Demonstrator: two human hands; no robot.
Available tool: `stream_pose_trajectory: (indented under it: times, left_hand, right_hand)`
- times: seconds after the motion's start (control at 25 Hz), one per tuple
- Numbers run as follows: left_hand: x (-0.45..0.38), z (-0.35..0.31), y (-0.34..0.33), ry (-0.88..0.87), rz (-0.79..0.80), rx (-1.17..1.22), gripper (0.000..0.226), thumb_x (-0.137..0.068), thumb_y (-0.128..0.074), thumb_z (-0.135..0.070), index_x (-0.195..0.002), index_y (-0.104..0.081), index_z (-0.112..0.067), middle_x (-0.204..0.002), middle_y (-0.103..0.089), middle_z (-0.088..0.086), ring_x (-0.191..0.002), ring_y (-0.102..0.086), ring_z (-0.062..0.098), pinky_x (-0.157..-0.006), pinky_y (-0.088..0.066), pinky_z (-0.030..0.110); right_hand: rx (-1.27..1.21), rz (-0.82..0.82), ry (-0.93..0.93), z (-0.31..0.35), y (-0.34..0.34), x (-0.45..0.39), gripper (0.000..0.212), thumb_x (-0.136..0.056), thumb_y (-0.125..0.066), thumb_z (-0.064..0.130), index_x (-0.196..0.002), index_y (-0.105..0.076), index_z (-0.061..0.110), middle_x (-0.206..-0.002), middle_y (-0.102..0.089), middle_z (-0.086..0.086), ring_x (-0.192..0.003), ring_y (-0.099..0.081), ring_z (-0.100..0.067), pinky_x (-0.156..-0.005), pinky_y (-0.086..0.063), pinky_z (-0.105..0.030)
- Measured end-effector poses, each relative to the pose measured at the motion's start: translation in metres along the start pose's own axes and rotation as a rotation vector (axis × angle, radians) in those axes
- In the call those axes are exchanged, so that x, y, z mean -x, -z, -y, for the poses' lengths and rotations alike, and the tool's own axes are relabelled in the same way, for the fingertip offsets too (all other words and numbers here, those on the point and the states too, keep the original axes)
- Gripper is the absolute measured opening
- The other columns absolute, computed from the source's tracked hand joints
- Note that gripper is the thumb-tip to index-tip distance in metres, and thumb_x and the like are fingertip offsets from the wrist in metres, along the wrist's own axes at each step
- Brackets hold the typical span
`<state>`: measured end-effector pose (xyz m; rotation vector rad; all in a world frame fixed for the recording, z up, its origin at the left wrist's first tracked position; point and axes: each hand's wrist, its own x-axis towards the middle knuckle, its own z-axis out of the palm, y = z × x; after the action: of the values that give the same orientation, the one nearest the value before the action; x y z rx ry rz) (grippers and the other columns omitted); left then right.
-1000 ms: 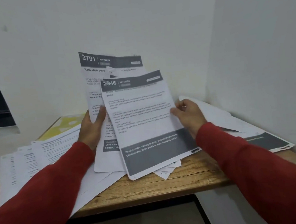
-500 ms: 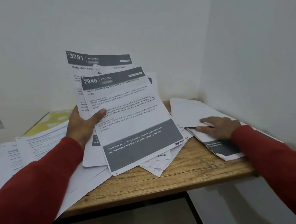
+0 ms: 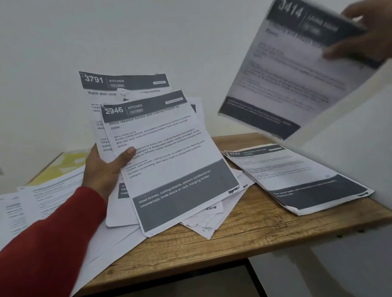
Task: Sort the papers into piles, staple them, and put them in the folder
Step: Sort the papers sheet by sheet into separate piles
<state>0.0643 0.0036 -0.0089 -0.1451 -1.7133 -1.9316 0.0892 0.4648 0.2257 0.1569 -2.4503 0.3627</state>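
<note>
Right hand lifted, fingers pinching one sheet; left hand fingers gripping kitchen sheets.

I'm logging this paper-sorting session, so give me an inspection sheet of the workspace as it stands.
Surface: wooden table, front edge bare.
Job's things: kitchen sheets fanned in the left hand; blurred sheet lifted in the right hand; small stack at the table's right; spread papers at left; yellow folder behind. No stapler seen.
Clutter: loose sheets under the fan.
Hands: both gripping paper.
Cables: nothing seen.
Surroundings: white corner walls.
</note>
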Motion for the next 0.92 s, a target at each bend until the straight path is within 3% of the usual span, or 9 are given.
stream_pose_trajectory:
  times: [0.08,0.16,0.28,0.44,0.52,0.6,0.72,0.8,0.92]
  left_hand:
    - [0.000,-0.001,0.001,0.003,-0.009,0.003,0.039,-0.084,-0.073,-0.004,-0.120,-0.060,-0.014,-0.098,-0.074,-0.009,-0.083,-0.074,0.009,-0.062,-0.058,0.023]
    - [0.001,-0.002,0.001,0.008,-0.014,0.006,0.040,-0.085,-0.072,-0.002,-0.121,-0.059,-0.012,-0.096,-0.074,-0.010,-0.079,-0.073,0.007,-0.060,-0.057,0.021]
    - [0.002,-0.003,0.000,0.007,-0.019,0.004,0.042,-0.085,-0.073,-0.003,-0.124,-0.059,-0.010,-0.101,-0.074,-0.007,-0.081,-0.074,0.008,-0.061,-0.058,0.023]
    - [0.002,-0.003,0.001,0.007,-0.004,0.000,0.042,-0.085,-0.072,-0.004,-0.124,-0.059,-0.011,-0.105,-0.073,-0.003,-0.087,-0.073,0.014,-0.067,-0.061,0.027]
    - [0.002,-0.002,0.001,0.010,0.000,0.001,0.044,-0.085,-0.073,-0.005,-0.126,-0.058,-0.009,-0.109,-0.073,0.000,-0.090,-0.073,0.016,-0.068,-0.061,0.028]
    - [0.002,-0.001,0.001,0.021,0.000,0.013,0.046,-0.084,-0.073,-0.004,-0.128,-0.058,-0.007,-0.111,-0.073,0.002,-0.089,-0.074,0.015,-0.066,-0.060,0.027]
    - [0.002,0.000,-0.001,0.031,0.004,0.020,0.045,-0.085,-0.072,-0.001,-0.127,-0.057,-0.006,-0.111,-0.072,0.003,-0.086,-0.074,0.013,-0.064,-0.059,0.027]
    - [0.002,0.000,-0.002,0.033,-0.001,0.014,0.043,-0.085,-0.071,0.001,-0.126,-0.057,-0.006,-0.106,-0.073,0.000,-0.082,-0.074,0.011,-0.062,-0.059,0.025]
    - [0.002,0.001,-0.003,0.034,-0.004,0.003,0.043,-0.085,-0.072,0.000,-0.125,-0.058,-0.007,-0.099,-0.075,-0.007,-0.081,-0.074,0.009,-0.061,-0.058,0.024]
  right_hand:
    - [0.005,0.165,0.000,0.008,0.037,-0.019,0.063,-0.040,-0.087,0.062,-0.092,-0.065,0.032,-0.090,-0.073,-0.012,-0.074,-0.071,-0.037,-0.057,-0.060,-0.048]
    - [0.022,0.291,0.035,0.016,0.042,-0.038,0.056,-0.046,-0.091,0.053,-0.091,-0.068,0.030,-0.087,-0.074,-0.009,-0.072,-0.071,-0.038,-0.066,-0.060,-0.056]
    - [0.140,0.455,0.058,0.019,0.003,-0.056,0.035,-0.065,-0.085,0.034,-0.095,-0.069,0.024,-0.082,-0.075,-0.003,-0.070,-0.073,-0.027,-0.060,-0.057,-0.034]
    - [0.180,0.603,0.090,-0.018,-0.096,-0.056,0.021,-0.076,-0.084,0.024,-0.083,-0.064,0.021,-0.084,-0.070,-0.002,-0.079,-0.066,-0.024,-0.069,-0.047,-0.031]
    - [0.196,0.590,0.131,-0.037,-0.148,-0.049,0.024,-0.077,-0.082,0.027,-0.078,-0.058,0.028,-0.087,-0.065,0.000,-0.090,-0.061,-0.026,-0.077,-0.043,-0.032]
    - [0.276,0.507,0.135,-0.048,-0.190,-0.034,0.024,-0.079,-0.079,0.034,-0.094,-0.061,0.033,-0.103,-0.063,0.001,-0.111,-0.053,-0.026,-0.095,-0.035,-0.039]
    - [0.377,0.463,0.102,-0.063,-0.231,-0.008,0.069,-0.079,-0.078,0.041,-0.140,-0.044,0.037,-0.146,-0.039,-0.004,-0.140,-0.024,-0.031,-0.112,-0.019,-0.049]
    - [0.465,0.459,0.112,-0.062,-0.245,0.006,0.083,-0.079,-0.077,0.045,-0.148,-0.030,0.040,-0.156,-0.019,-0.005,-0.145,-0.011,-0.034,-0.115,-0.013,-0.053]
    - [0.350,0.489,0.090,-0.048,-0.236,0.008,0.059,-0.084,-0.070,0.050,-0.136,-0.047,0.038,-0.145,-0.041,-0.004,-0.133,-0.032,-0.032,-0.110,-0.026,-0.048]
